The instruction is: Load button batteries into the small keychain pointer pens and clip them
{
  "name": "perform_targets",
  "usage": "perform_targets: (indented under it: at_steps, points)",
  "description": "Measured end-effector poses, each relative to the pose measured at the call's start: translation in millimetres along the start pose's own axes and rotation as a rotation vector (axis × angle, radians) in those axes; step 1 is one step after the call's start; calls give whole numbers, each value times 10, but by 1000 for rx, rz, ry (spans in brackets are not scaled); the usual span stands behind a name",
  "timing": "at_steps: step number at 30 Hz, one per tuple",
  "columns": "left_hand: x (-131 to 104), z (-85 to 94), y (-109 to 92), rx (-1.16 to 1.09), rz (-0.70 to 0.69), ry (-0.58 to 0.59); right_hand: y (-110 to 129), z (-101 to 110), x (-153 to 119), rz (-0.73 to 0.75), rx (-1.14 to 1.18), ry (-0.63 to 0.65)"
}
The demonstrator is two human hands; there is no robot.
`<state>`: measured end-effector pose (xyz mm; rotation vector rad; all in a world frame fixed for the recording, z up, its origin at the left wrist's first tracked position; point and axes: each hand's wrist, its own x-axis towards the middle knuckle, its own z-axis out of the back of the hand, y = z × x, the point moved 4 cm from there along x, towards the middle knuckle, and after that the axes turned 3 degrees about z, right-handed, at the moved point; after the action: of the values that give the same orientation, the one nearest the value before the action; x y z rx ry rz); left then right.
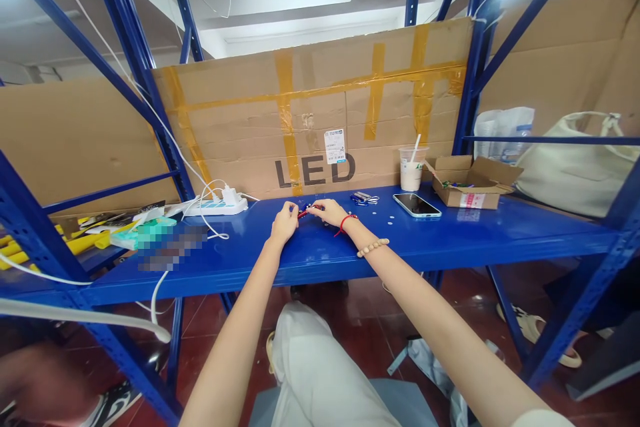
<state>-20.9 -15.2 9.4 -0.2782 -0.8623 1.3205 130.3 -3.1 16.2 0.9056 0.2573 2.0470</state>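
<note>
Both hands meet over the blue shelf top [310, 260], close to its middle. My left hand [285, 221] has its fingers closed on a small red piece [303, 214]. From the right, my right hand [327, 211] pinches the same small red and dark item; its exact shape is too small to make out. Just right of my right hand lies a small bunch of blue and silver metal pieces [364, 199]. Several small whitish bits [391, 219] are scattered on the surface to the right.
A phone [417, 205], a cup with a straw [411, 170] and an open cardboard box [467, 187] stand at the right. A power strip [220, 205] with white cables and a green packet [150, 232] are at the left. Cardboard [240, 127] closes the back.
</note>
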Motion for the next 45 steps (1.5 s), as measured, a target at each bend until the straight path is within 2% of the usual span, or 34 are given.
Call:
perform_targets:
  at_steps: [4,9,16,19,23,34,40,45]
  points:
    - [-31,78,-7,162,90,-63,-66,103,5,-121,-56,-177]
    - [-41,80,-16,205,86,-47,-247,175,8,-340,-61,-343]
    - [-43,77,-8,181,57,-63,-312,213,-25,-450,-22,-405]
    - [-47,91,-21,178,54,-76,-326,252,-68,-559,-8,-436]
    - [-55,112,-50,163,48,-84,-355,275,-112,-674,-18,-429]
    - [-44,104,-38,161,46,-92,-414,296,-137,-750,-121,-413]
    - [-44,100,-33,156,37,-97,-493,246,-109,-813,-182,-298]
    - [-54,105,-40,152,35,-96,-514,243,-94,-831,-222,-280]
